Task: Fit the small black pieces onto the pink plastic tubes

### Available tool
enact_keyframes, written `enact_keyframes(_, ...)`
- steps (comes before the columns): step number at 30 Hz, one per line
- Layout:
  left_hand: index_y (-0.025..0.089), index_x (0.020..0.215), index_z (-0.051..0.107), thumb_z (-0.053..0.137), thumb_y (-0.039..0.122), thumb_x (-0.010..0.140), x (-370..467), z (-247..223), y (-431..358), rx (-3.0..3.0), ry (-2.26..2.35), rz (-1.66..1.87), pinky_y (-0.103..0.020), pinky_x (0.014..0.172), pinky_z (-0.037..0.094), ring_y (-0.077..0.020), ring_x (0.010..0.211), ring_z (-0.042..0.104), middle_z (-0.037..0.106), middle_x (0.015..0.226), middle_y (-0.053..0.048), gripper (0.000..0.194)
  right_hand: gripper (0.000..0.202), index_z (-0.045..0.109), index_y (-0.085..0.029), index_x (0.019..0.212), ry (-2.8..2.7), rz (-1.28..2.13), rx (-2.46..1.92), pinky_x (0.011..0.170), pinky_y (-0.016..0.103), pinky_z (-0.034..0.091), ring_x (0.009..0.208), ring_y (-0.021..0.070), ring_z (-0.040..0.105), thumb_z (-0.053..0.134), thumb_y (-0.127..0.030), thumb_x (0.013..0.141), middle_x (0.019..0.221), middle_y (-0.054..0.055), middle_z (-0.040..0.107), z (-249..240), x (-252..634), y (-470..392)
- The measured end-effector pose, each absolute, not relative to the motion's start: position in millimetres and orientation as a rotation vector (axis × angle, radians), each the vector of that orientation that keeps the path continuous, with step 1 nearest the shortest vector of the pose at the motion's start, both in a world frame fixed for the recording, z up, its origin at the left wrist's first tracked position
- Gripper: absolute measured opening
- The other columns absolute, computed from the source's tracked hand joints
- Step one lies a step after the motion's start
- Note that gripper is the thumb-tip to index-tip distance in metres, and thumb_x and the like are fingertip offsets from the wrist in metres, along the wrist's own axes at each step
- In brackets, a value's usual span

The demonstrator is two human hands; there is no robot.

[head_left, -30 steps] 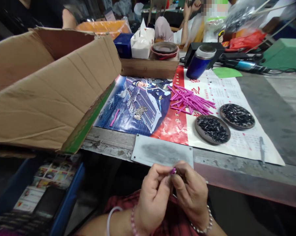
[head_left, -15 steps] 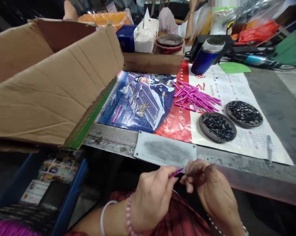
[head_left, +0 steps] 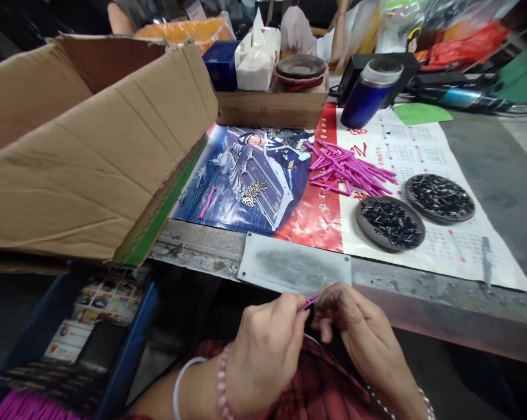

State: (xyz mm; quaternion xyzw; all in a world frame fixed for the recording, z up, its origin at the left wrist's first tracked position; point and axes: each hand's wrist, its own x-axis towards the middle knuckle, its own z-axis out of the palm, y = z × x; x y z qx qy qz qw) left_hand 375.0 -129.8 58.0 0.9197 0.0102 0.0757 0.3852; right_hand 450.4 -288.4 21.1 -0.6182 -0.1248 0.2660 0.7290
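Observation:
My left hand (head_left: 269, 341) pinches a short thin magenta strip (head_left: 309, 301) between thumb and fingers, just in front of the table edge. Its far end points toward my right hand (head_left: 359, 324), whose thumb and fingers are bent together by the tip. What those fingers hold, if anything, is hidden. Beyond them lies a pile of similar magenta strips (head_left: 351, 168) on the poster. Two shallow round dishes, a nearer one (head_left: 358, 228) and a farther one (head_left: 472, 217), hold small black tube-like pieces. A single magenta strip (head_left: 208, 202) lies beside a cluster of small patterned beads (head_left: 253, 192).
A big cardboard box (head_left: 158, 128) stands at the left. A grey plate (head_left: 293, 265) is fixed at the table edge. Farther back are a blue tumbler (head_left: 366, 105), a tissue pack (head_left: 257, 64) and a wooden box (head_left: 267, 109). Below left sits a blue bin (head_left: 134, 332).
My right hand has moved slightly left, and its fingers have closed in nearer the magenta strip's tip. My left hand has shifted a little left, still pinching the strip.

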Motion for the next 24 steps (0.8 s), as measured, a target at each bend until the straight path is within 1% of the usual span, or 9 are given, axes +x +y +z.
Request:
enact_keyframes(5,0.021,0.104,0.057,0.047,0.015,0.100,377,55,-131,2.331,0.006,0.150,-0.028,0.061,0.052,-0.0202,0.070,0.074,0.073,0.081,-0.002,0.012,0.040,0.061,-0.019,0.081,-0.312,0.591,-1.434,0.058,0.022,0.044,0.057,0.0118,0.057,0.042,-0.045,0.105,0.064,-0.001,0.059,25,451,-288)
enact_keyframes(13,0.020,0.106,0.058,0.049,0.012,0.099,379,52,-131,2.389,-0.031,0.246,-0.028,0.063,0.053,-0.0190,0.069,0.072,0.073,0.081,-0.003,0.014,0.042,0.061,-0.019,0.081,-0.327,0.605,-1.480,0.060,0.023,0.044,0.057,0.0118,0.057,0.042,-0.048,0.105,0.062,-0.002,0.057,26,452,-289)
enact_keyframes(15,0.020,0.107,0.057,0.048,0.012,0.100,379,52,-129,2.396,-0.029,0.246,-0.028,0.065,0.052,-0.0189,0.070,0.072,0.073,0.082,-0.003,0.014,0.042,0.061,-0.018,0.081,-0.326,0.611,-1.464,0.060,0.024,0.045,0.056,0.0120,0.057,0.041,-0.048,0.105,0.065,-0.001,0.058,26,452,-289)
enact_keyframes(19,0.020,0.108,0.057,0.045,0.015,0.101,381,54,-125,2.336,0.036,0.128,-0.028,0.066,0.049,-0.0190,0.072,0.071,0.072,0.081,-0.003,0.014,0.042,0.062,-0.018,0.081,-0.303,0.596,-1.414,0.060,0.025,0.047,0.055,0.0119,0.057,0.042,-0.047,0.104,0.074,0.001,0.059,31,453,-290)
enact_keyframes(24,0.020,0.102,0.058,0.044,0.021,0.102,389,54,-116,2.063,0.156,-0.107,-0.025,0.064,0.045,-0.0155,0.067,0.067,0.070,0.076,-0.002,0.014,0.042,0.064,-0.018,0.079,-0.247,0.495,-1.399,0.056,0.024,0.048,0.054,0.0112,0.058,0.045,-0.046,0.103,0.074,0.002,0.060,34,455,-293)
